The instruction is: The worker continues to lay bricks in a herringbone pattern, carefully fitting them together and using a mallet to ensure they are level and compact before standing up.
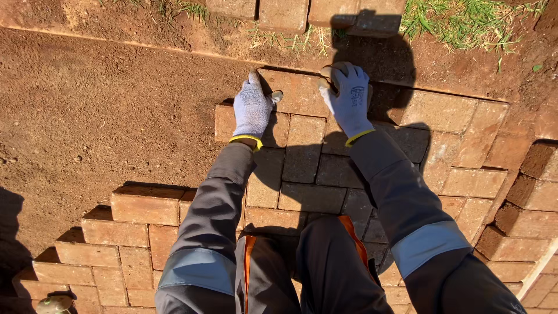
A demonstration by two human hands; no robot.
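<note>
Kneeling on red-brown paving bricks (308, 197), dark trousers (325, 267) with orange stripes closest to the camera. Reaching forward with both arms in grey sleeves. Gripping one paving block (296, 93) at the far edge of the laid bricks, right beside the flat brown dirt (104, 116). Curling the left hand (253, 107) (in a pale glove) round the block's left end, fingers bent and close together. Curling the right hand (350, 96) over its right end. Sitting beyond, near grass (465, 23), more loose blocks (285, 11).
</note>
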